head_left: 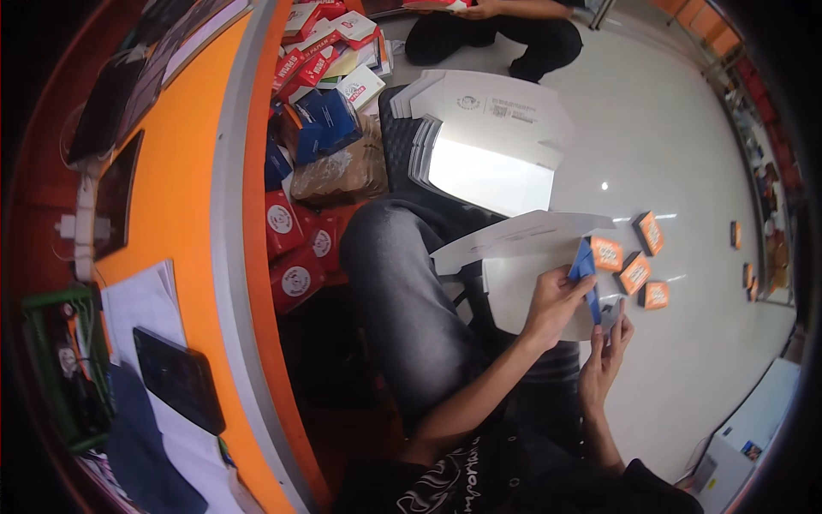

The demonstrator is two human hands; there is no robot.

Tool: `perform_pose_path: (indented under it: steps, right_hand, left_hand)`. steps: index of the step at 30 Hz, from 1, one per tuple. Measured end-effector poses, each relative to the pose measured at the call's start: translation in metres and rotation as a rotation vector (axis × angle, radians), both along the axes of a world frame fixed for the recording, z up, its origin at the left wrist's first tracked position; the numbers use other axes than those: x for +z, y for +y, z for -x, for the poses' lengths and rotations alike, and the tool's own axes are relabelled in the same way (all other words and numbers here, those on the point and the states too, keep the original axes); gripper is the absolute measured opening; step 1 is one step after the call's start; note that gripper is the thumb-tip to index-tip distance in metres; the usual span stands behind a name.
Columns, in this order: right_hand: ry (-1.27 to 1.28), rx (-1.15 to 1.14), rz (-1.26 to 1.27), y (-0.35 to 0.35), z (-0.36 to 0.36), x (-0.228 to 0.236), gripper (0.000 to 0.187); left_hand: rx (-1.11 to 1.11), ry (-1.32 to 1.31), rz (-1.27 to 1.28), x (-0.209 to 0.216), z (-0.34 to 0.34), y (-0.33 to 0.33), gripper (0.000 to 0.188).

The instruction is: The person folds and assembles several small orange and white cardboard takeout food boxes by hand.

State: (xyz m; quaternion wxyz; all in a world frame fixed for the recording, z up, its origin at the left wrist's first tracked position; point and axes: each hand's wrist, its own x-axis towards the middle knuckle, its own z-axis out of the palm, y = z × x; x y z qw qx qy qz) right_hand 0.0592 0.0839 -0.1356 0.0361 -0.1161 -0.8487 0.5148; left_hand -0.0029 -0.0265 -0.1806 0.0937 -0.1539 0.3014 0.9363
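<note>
A cardboard box blank (524, 295), white inside with blue showing on a turned-up end, lies across my lap. My left hand (555, 308) pinches the blue folded end from the left, its thumb and fingers against the crease. At the lower corner of that same end, my right hand (604, 360) grips the cardboard between its fingers and thumb. A wide white panel of the blank stands tilted on the far side. Beyond it, a stack of flat white box blanks (492, 167) rests on a dark woven surface (396, 141).
Several small orange boxes (634, 272) lie on the pale floor to the right. Left of my knee are red boxes (295, 278), blue cartons (325, 124) and brown cardboard (342, 174). An orange desk (201, 163) with a black phone (178, 377) runs along the left. Another person (497, 34) sits ahead.
</note>
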Motion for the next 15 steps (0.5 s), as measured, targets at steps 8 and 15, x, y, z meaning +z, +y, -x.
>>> perform_pose_path:
  steps: [8, 15]
  right_hand:
    - [0.239, 0.420, -0.246, 0.018, 0.006, -0.006, 0.040]
    - [0.299, 0.496, -0.433, 0.016, 0.014, -0.012, 0.043]
  left_hand:
    - [0.059, -0.135, 0.113, 0.014, 0.004, -0.003, 0.018]
    - [0.003, -0.062, 0.265, 0.013, 0.003, 0.001, 0.023]
